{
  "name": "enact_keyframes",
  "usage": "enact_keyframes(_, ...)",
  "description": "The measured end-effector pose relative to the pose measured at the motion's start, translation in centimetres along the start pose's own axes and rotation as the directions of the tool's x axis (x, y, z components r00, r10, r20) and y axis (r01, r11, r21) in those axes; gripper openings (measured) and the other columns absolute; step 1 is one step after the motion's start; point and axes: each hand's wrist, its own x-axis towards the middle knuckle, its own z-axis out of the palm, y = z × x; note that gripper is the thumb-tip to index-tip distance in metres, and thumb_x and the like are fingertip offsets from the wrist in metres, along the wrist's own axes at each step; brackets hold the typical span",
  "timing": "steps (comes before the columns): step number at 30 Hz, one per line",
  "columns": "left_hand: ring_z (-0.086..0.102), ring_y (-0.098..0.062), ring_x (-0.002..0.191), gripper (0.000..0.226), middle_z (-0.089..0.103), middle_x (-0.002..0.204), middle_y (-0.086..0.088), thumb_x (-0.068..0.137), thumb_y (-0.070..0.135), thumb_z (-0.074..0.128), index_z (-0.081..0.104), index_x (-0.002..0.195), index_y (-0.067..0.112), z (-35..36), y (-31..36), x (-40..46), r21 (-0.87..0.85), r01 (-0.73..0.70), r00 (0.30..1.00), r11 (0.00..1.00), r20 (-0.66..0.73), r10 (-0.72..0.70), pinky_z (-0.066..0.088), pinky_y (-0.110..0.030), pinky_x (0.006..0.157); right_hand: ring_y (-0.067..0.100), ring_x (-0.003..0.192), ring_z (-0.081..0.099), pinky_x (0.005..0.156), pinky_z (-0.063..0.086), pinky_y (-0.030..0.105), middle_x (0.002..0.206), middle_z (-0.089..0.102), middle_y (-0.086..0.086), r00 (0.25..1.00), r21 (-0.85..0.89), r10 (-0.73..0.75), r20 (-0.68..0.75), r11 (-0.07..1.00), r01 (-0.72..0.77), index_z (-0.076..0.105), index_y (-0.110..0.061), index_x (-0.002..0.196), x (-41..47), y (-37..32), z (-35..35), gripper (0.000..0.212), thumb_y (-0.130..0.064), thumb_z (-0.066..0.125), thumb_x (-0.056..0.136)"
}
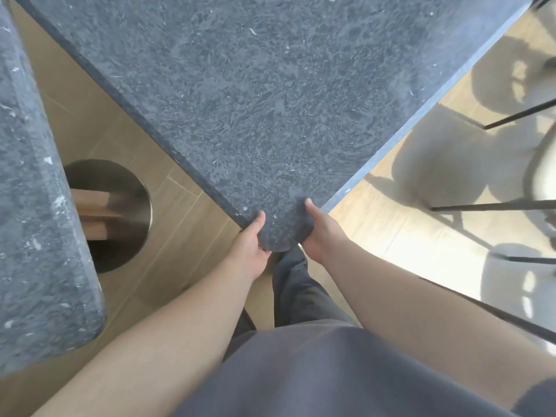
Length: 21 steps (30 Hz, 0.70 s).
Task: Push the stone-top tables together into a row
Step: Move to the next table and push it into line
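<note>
A grey speckled stone-top table point(255, 100) fills the middle of the view, its rounded near corner pointing at me. My left hand point(248, 240) grips the left side of that corner, thumb on top, fingers hidden under the edge. My right hand point(316, 230) grips the right side of the same corner in the same way. A second stone-top table point(33, 206) runs along the left edge, apart from the first by a wedge-shaped gap of floor.
Under the left table stands a round metal base point(126, 194) on the wood-look floor point(168, 266). On the right are thin black chair legs point(493, 206) and a pale chair seat point(541, 176) with their shadows in sunlight.
</note>
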Motion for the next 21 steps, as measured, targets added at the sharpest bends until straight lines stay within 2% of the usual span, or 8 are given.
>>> enact_keyframes(3,0.072,-0.024,0.109,0.050,0.074,0.121,-0.008,0.091,0.045,0.071,0.062,0.126,0.010,-0.6,0.0,0.5,0.045,-0.029,0.999,0.999,0.017,0.028,0.054,-0.042,0.100,0.031,0.127,0.057,0.112,0.040,0.051,0.137,0.061,0.014,0.995,-0.021,-0.096,-0.040,0.995,0.095,0.051,-0.003,0.139,0.4,1.2,0.3,0.050,-0.030,0.061,0.098)
enact_keyframes(6,0.071,-0.026,0.110,0.053,0.072,0.124,-0.010,0.090,0.045,0.072,0.060,0.127,0.009,-0.8,0.7,0.6,0.116,-0.008,0.998,0.993,0.064,0.000,0.052,-0.046,0.103,0.031,0.124,0.059,0.110,0.043,0.051,0.136,0.061,0.014,0.989,-0.080,-0.125,-0.085,0.990,0.118,0.051,0.000,0.137,0.5,1.4,0.3,0.053,-0.033,0.063,0.097)
enact_keyframes(9,0.070,-0.028,0.110,0.058,0.070,0.125,-0.011,0.088,0.048,0.073,0.057,0.128,0.009,-0.7,1.1,0.7,0.174,-0.003,0.999,0.985,0.046,-0.005,0.055,-0.046,0.100,0.027,0.113,0.065,0.102,0.050,0.045,0.124,0.067,0.009,0.975,-0.122,-0.145,-0.166,0.985,0.125,0.060,-0.004,0.118,0.6,1.7,0.6,0.043,-0.039,0.067,0.093)
enact_keyframes(12,0.068,-0.029,0.110,0.061,0.067,0.128,-0.012,0.088,0.046,0.073,0.053,0.132,0.009,-0.6,1.3,0.8,0.201,0.003,0.998,0.980,0.060,-0.015,0.056,-0.047,0.098,0.021,0.090,0.068,0.083,0.055,0.038,0.100,0.070,0.004,0.958,-0.158,-0.181,-0.224,0.976,0.148,0.059,-0.008,0.096,0.5,2.2,1.0,0.037,-0.044,0.068,0.090)
enact_keyframes(15,0.067,-0.029,0.106,0.058,0.066,0.126,-0.012,0.089,0.042,0.073,0.052,0.132,0.010,-1.8,2.1,0.8,0.219,-0.014,0.996,0.976,0.091,-0.006,0.059,-0.046,0.090,0.023,0.093,0.068,0.098,0.053,0.040,0.103,0.071,0.005,0.949,-0.156,-0.194,-0.247,0.975,0.159,0.060,-0.009,0.096,0.8,3.6,1.2,0.036,-0.043,0.069,0.091)
enact_keyframes(18,0.069,-0.028,0.100,0.048,0.068,0.119,-0.012,0.093,0.040,0.070,0.054,0.128,0.012,-4.2,3.5,0.2,0.237,-0.033,0.995,0.971,0.101,0.009,0.060,-0.044,0.080,0.023,0.096,0.068,0.102,0.051,0.040,0.103,0.071,0.005,0.961,-0.106,-0.181,-0.210,0.981,0.161,0.060,-0.008,0.098,0.7,6.2,2.6,0.032,-0.039,0.068,0.092)
enact_keyframes(21,0.071,-0.023,0.091,0.030,0.075,0.094,-0.008,0.099,0.038,0.062,0.059,0.112,0.011,-7.4,5.2,-1.1,0.262,-0.041,0.993,0.964,0.121,0.009,0.059,-0.040,0.077,0.025,0.107,0.067,0.102,0.051,0.042,0.118,0.069,0.007,0.972,-0.049,-0.163,-0.168,0.986,0.157,0.060,-0.007,0.101,0.4,9.7,4.5,0.029,-0.035,0.066,0.095)
